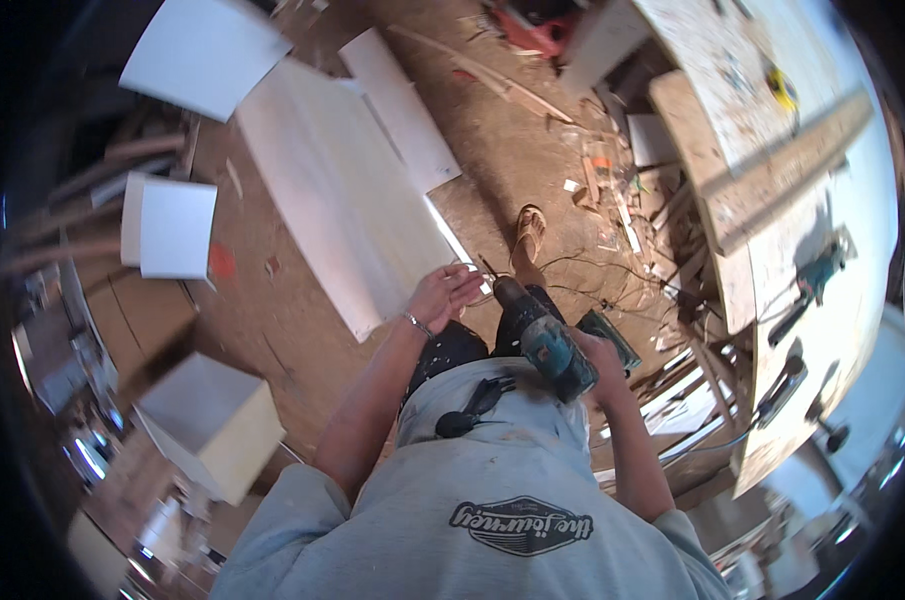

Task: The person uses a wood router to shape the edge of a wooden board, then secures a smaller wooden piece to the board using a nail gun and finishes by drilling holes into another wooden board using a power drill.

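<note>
The right hand (600, 362) is wrapped closed around the grip of a teal power drill (544, 340), its nose aimed toward eleven o'clock. There the left hand (442, 296) rests, fingers loosely curled, on the near corner of a long white panel (337, 190), apparently steadying it. The panel lies flat on the sawdust floor (492, 150); a cluttered tabletop (772, 170) stands at two o'clock.
</note>
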